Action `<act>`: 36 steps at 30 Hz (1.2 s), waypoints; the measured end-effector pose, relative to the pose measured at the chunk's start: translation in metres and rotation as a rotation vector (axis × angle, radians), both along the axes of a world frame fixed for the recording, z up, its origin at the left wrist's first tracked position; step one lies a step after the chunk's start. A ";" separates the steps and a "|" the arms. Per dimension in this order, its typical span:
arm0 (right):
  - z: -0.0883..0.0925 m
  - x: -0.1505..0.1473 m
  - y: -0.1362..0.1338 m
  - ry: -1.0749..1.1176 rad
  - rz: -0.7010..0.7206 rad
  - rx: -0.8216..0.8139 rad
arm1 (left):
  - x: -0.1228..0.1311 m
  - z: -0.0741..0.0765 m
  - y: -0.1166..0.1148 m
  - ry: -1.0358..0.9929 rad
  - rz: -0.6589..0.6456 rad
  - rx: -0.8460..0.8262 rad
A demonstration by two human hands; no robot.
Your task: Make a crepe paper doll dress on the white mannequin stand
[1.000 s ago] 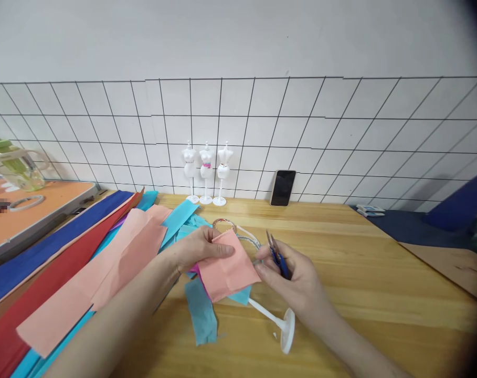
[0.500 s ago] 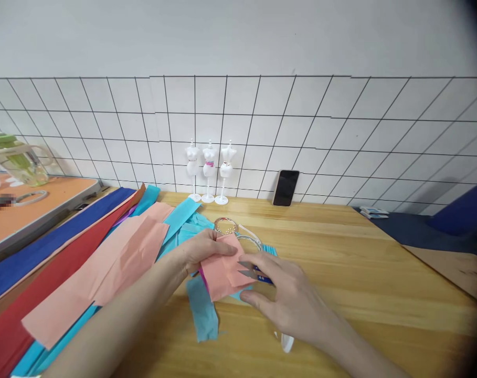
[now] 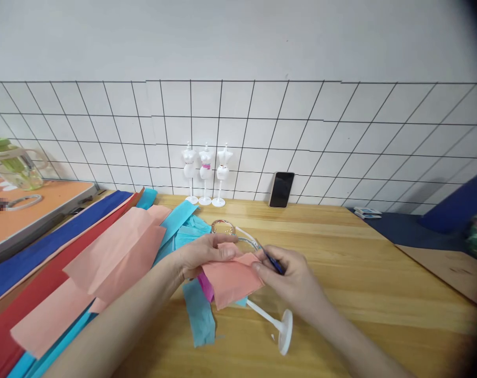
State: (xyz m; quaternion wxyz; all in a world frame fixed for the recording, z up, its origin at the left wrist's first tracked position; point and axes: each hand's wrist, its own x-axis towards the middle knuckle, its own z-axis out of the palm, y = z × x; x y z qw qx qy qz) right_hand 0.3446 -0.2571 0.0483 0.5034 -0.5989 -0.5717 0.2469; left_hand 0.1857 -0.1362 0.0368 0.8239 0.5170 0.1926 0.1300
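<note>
My left hand pinches a piece of salmon-pink crepe paper by its upper edge. The thumb and fingers of my right hand grip the paper's right corner, with small blue-handled scissors held in the same hand. Beneath the paper, a white mini dress form lies tilted on the wooden table; only its stem and round base show, its body hidden. A magenta piece peeks out under the paper. A turquoise strip lies on the table just below my left hand.
Three white mini dress forms stand by the tiled wall, near a leaning phone. Pink, red and blue paper strips cover the left side. Tape rolls sit behind my hands. A bottle stands far left.
My right hand has shifted its hold: the scissor blades pointed across the paper before, and now its fingers pinch the paper's corner. The paper has turned, uncovering the dress form's stem and base.
</note>
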 end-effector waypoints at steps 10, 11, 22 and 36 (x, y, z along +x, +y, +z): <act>0.001 0.012 0.007 0.682 0.055 -0.230 | -0.003 -0.003 0.008 -0.042 -0.071 0.035; 0.001 0.012 0.007 0.678 0.049 -0.222 | -0.002 -0.004 0.008 -0.042 -0.056 0.021; 0.002 0.017 0.007 0.612 -0.007 -0.099 | -0.003 -0.002 0.008 -0.093 -0.035 0.026; 0.012 0.009 -0.013 -0.591 0.200 0.421 | 0.006 -0.003 -0.002 -0.153 0.075 0.062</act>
